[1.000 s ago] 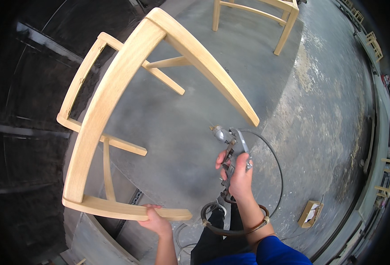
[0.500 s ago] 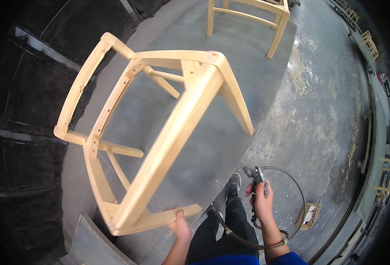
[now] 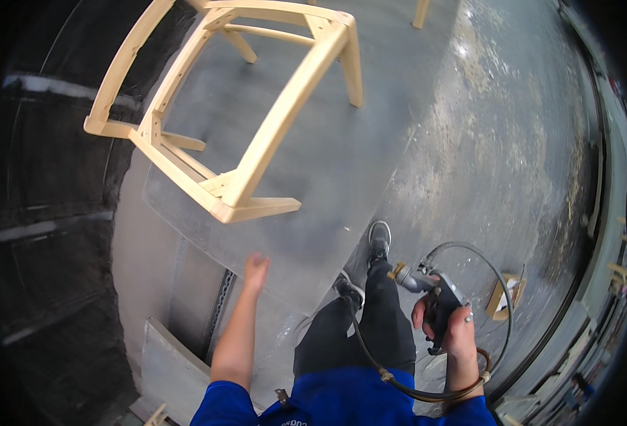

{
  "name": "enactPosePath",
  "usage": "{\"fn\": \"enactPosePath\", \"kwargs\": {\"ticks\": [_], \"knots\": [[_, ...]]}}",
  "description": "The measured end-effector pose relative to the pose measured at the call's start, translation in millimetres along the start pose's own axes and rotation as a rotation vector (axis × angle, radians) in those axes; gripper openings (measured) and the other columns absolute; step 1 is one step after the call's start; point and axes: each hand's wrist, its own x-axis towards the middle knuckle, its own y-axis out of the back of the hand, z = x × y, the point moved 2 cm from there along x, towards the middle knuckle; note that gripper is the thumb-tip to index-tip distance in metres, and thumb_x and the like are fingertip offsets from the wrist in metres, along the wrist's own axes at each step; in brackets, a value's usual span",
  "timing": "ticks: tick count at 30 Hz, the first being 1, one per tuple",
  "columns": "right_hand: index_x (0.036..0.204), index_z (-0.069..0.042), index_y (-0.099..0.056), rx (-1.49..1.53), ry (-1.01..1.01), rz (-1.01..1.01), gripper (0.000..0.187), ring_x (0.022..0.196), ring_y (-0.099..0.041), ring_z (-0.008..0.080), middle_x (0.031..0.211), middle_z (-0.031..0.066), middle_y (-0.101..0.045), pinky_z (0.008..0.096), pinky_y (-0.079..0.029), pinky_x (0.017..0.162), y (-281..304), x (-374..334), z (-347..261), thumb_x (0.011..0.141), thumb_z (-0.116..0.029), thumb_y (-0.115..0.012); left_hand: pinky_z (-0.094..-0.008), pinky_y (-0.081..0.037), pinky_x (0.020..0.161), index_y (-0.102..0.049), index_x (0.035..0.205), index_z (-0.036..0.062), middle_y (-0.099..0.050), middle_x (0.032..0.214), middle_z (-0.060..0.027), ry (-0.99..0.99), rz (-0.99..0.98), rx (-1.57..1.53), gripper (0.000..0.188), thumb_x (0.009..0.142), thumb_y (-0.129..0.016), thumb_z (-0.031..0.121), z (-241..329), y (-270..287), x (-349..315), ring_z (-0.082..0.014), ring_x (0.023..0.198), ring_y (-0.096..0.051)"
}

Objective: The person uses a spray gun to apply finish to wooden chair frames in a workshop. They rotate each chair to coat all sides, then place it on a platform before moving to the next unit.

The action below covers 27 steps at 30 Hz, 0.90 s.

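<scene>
Your chair frame [image 3: 283,117] looks to be up on its legs on the floor [image 3: 327,170], clear of both hands. Wood's pale all over, so tbh I can't judge how much is sprayed or left. Left hand [image 3: 256,270] is empty near the closest leg [image 3: 274,206], can't tell how wide the fingers are. Then there's the spray gun [image 3: 421,282], no mist showing, right hand [image 3: 455,325] wrapped round its grip.

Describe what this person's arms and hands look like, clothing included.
The left hand and right hand are bare, without gloves. Both forearms are uncovered up to bright blue sleeves ending near the elbows. No watch shows on the left wrist.
</scene>
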Motion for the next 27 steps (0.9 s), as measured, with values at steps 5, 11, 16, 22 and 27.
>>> {"fn": "enactPosePath", "kwargs": {"ticks": [5, 11, 16, 22, 27], "knots": [[0.139, 0.006, -0.051, 0.262, 0.007, -0.238, 0.109, 0.060, -0.054, 0.0100, 0.085, 0.0160, -0.068, 0.0220, -0.039, 0.049, -3, -39, -3, 0.076, -0.082, -0.064, -0.0375, -0.058, 0.078, -0.063, 0.115, 0.0061, -0.070, 0.102, -0.0101, 0.463, -0.137, 0.333, 0.023, 0.098, -0.056, 0.019, -162, 47, -80, -0.0213, 0.089, -0.068], [0.143, 0.000, -0.048, 0.087, -0.035, -0.124, 0.090, 0.069, -0.060, 0.0114, 0.087, 0.0103, -0.067, 0.0216, -0.041, 0.048, 14, -42, 33, 0.090, -0.074, -0.053, -0.0321, -0.051, 0.057, -0.061, 0.109, 0.0064, -0.067, 0.087, -0.0079, 0.567, -0.163, 0.245, 0.017, 0.096, -0.057, 0.016, -225, 54, -160, -0.0181, 0.071, -0.064], [0.133, 0.000, -0.053, -0.029, -0.075, 0.058, 0.078, 0.070, -0.062, 0.0122, 0.087, 0.0090, -0.066, 0.0215, -0.041, 0.048, 35, -37, 59, 0.096, -0.069, -0.048, -0.0330, -0.054, 0.065, -0.058, 0.117, 0.0065, -0.069, 0.099, -0.0103, 0.548, -0.147, 0.228, 0.021, 0.101, -0.053, 0.019, -220, 31, -177, -0.0184, 0.080, -0.067], [0.138, -0.001, -0.052, 0.169, -0.060, -0.127, 0.101, 0.053, -0.052, 0.0098, 0.080, 0.0143, -0.066, 0.0227, -0.036, 0.045, 55, -32, 16, 0.082, -0.085, -0.051, -0.0350, -0.056, 0.072, -0.056, 0.122, 0.0061, -0.070, 0.103, -0.0116, 0.576, -0.100, 0.183, 0.024, 0.103, -0.052, 0.020, -204, -2, -182, -0.0203, 0.085, -0.068], [0.137, -0.001, -0.053, 0.013, -0.201, -0.251, 0.098, 0.050, -0.049, 0.0087, 0.078, 0.0130, -0.066, 0.0224, -0.036, 0.045, 94, 33, -18, 0.084, -0.083, -0.051, -0.0370, -0.056, 0.073, -0.055, 0.123, 0.0067, -0.070, 0.105, -0.0125, 0.598, -0.003, 0.065, 0.025, 0.102, -0.053, 0.021, -172, -43, -209, -0.0214, 0.087, -0.069]]}}
